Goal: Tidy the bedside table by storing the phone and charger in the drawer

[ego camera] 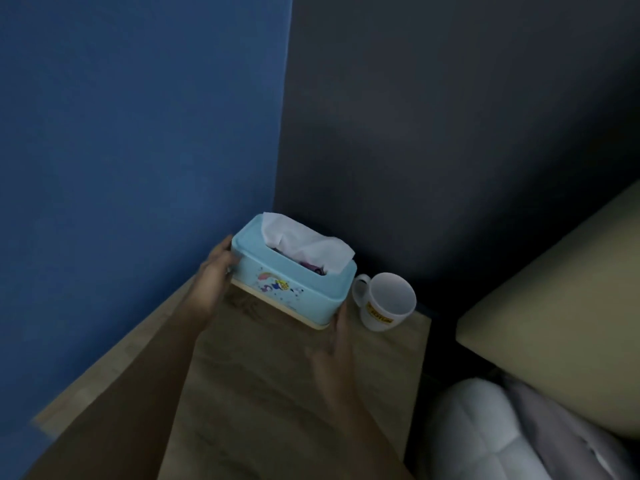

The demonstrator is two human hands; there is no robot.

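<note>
- The table [277,393] is of light wood and stands in a corner, with a blue wall [138,133] on its left and a dark grey wall [450,116] behind it.
- On the right there is a beige bed headboard [554,323] and a white pillow [485,434] lower down.
- A light blue tissue box [294,285] is at the back of the table; its long axis goes from the back left to the front right, and a white tissue [304,247] stands out of the top slot.
- A white mug [386,303] stands just beside the right end of the box, with the handle turned to the box.
- The left hand [216,271] touches the left end of the box with the fingers loosely spread.
- The right hand [337,344] is at the right front corner with open fingers; it is blurred, so I cannot tell if it grips.
- The phone and the charger do not show on the table.
</note>
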